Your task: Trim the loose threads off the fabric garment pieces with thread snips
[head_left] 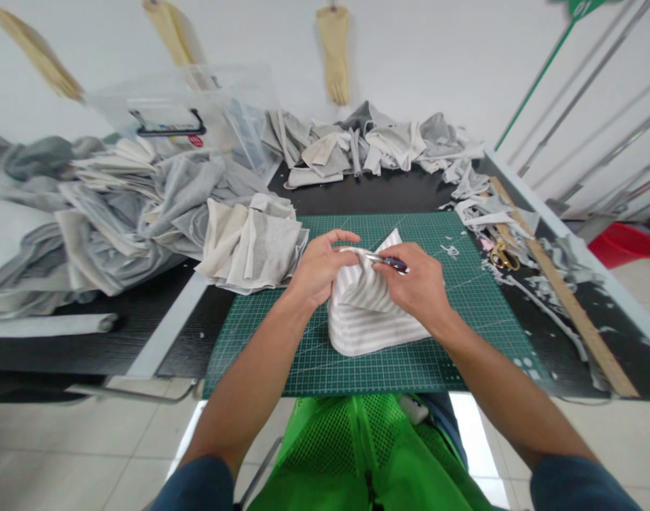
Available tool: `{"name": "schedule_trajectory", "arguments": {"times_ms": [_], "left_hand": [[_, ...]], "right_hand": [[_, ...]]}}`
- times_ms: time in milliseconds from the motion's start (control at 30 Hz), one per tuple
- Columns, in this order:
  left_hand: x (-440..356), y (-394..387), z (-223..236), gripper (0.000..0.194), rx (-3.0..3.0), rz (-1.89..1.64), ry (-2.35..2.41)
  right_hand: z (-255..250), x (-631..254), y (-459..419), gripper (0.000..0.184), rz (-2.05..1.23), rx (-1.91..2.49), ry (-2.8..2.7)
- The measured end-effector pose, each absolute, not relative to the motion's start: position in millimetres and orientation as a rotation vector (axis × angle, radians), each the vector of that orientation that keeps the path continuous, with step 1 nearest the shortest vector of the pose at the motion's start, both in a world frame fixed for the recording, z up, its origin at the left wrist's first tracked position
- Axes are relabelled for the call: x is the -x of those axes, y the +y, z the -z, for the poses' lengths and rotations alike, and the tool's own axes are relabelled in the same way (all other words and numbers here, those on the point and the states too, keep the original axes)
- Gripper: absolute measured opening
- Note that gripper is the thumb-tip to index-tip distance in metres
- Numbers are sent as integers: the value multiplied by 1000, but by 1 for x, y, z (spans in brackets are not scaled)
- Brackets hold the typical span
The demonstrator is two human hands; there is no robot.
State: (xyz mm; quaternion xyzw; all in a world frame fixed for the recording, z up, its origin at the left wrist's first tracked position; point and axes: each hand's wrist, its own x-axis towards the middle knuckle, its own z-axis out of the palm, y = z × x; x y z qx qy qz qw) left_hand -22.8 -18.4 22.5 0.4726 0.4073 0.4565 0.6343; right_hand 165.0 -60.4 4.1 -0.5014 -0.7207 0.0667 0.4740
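Note:
A grey-and-white striped cloth point(365, 330) lies bunched on the green cutting mat point(255, 341), its upper part lifted. My left hand point(322, 266) is closed on the cloth's upper edge, with thumb and forefinger pinching it. In my right hand point(418, 284) is a pair of thread snips point(393, 263) with a dark blue handle and silver blades. The blades point left and meet the cloth edge close to my left fingertips; whether they are apart is too small to tell. Fingers of the right hand also rest against the cloth.
Folded grey and beige cloths point(250, 245) are piled at left, before a clear plastic box point(170, 106). Fabric scraps point(357, 145) line the back. Gold-handled scissors point(503, 257) and a wooden ruler point(570, 301) lie at right among trimmings. Yellow gloves point(333, 53) hang on the wall.

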Motion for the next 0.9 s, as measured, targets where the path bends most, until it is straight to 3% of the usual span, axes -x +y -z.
{"name": "schedule_trajectory", "arguments": {"times_ms": [300, 633, 900], "left_hand": [[21, -19, -23, 43, -1072, -1070, 942], [21, -22, -23, 44, -1146, -1059, 950], [21, -22, -22, 45, -1172, -1041, 943]], "right_hand": [[-7, -163, -62, 16, -195, 1230, -1771], [-9, -162, -63, 7, -214, 1259, -1740], [-10, -162, -62, 11, -201, 1261, -1769]]}}
